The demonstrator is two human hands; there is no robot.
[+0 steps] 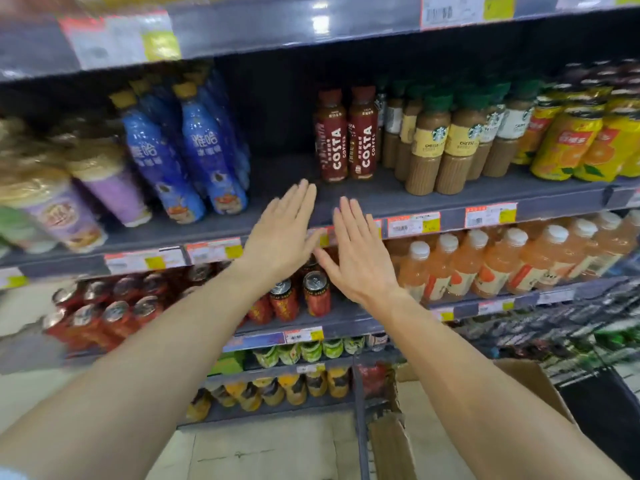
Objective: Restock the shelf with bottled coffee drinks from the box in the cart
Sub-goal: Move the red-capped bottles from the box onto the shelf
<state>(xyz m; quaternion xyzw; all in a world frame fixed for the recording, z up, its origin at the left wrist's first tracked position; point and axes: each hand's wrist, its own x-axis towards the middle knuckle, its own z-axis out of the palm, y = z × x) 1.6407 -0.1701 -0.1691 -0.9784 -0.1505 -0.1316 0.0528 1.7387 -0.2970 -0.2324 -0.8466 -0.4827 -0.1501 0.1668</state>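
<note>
Hands are both flat w/ straight fingers and hold nothing: left hand (282, 233) and right hand (360, 252) hover side by side at the front edge of the shelf (450, 199), before its bare stretch. Two Costa coffee bottles (344, 135) stand upright on that shelf, just right of the gap & beside the Starbucks bottles (445, 143). Cardboard box (533, 386) sits in the cart (360, 410), bottom right corner of view.

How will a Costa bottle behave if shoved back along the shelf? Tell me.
The Costa bottles stand tall on narrow bases, so a high push probably tips one. The shelf looks smooth; a low push likely slides it. The glossy wrap may be slippery to hold.
</note>
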